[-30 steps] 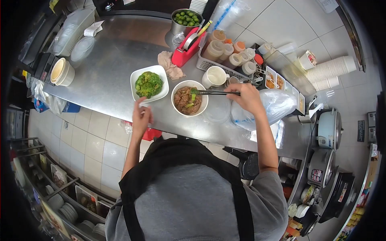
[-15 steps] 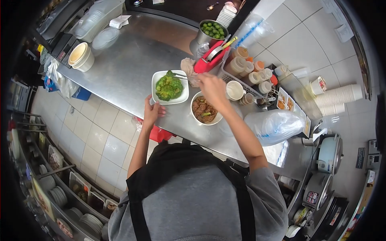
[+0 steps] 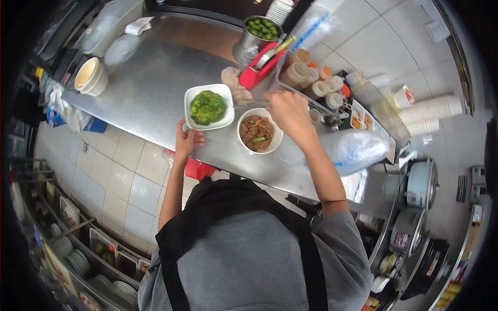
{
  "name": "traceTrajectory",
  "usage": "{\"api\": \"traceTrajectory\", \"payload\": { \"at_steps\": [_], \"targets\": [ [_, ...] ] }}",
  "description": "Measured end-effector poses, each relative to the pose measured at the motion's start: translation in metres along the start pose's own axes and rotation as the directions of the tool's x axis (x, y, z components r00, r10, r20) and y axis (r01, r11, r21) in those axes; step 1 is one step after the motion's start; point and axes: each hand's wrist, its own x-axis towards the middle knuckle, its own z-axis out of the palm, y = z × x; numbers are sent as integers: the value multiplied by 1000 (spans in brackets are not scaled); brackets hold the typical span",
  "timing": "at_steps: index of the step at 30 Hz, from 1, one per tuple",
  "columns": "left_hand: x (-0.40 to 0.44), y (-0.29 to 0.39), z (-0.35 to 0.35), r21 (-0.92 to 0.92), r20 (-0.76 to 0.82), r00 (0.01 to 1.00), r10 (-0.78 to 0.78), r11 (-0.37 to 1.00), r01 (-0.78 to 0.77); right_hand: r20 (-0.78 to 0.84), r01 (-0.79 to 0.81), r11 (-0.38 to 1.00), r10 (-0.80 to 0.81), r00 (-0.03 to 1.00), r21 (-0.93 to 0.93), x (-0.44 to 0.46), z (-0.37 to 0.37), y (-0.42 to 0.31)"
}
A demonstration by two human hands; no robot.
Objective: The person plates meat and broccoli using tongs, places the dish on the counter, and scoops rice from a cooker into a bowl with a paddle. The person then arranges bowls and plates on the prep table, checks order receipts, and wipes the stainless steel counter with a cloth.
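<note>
At the near left corner of a white square bowl (image 3: pixel 230 120), my left hand (image 3: pixel 188 139) has its thumb and fingers against the rim. Bright green broccoli (image 3: pixel 208 108) is heaped inside that bowl. My right hand (image 3: pixel 290 111) is closed around a slim metal utensil (image 3: pixel 253 103), which points left toward the square bowl; its tip is too blurred to name the kind. Below this hand stands a round white bowl (image 3: pixel 278 138) of brown saucy meat (image 3: pixel 256 133) with a green piece on top. A crumpled beige cloth (image 3: pixel 236 85) lies behind the bowls.
A red tape dispenser (image 3: pixel 254 75) and a metal pot of green limes (image 3: pixel 262 28) stand behind. Sauce bottles (image 3: pixel 296 73) fill a basket at right, beside a clear plastic bag (image 3: pixel 358 147). White tubs (image 3: pixel 92 78) stand at the left counter edge.
My right hand has moved slightly right, drawing the utensil off the broccoli and out of the square bowl. My left hand stays at the bowl's corner. The whole view has shifted a little.
</note>
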Motion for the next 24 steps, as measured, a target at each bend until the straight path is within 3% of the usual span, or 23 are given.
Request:
{"api": "traceTrajectory", "payload": {
  "at_steps": [5,9,12,15,17,20,24],
  "targets": [
    [2,5,2,55,-6,1000,-13,998,13,279,70,981,-17,960,-182,-33,-7,-2],
    [2,6,1,62,4,1000,-9,998,9,385,78,978,2,923,-193,-38,16,-14],
    [2,8,2,87,6,1000,-12,996,12,382,88,980,-13,924,-179,-43,32,-7],
    [1,10,3,85,-3,1000,-20,996,20,275,38,992,-3,961,-122,-55,18,8],
    [1,9,3,75,-3,1000,-15,997,16,210,-23,990,53,976,-142,-65,6,24],
    [0,7,4,51,-8,1000,-16,999,16,273,-172,981,190,943,-90,-67,-28,36],
    [0,2,5,46,-17,1000,-12,999,13,265,-245,961,206,942,126,-49,-34,38]
  ]
}}
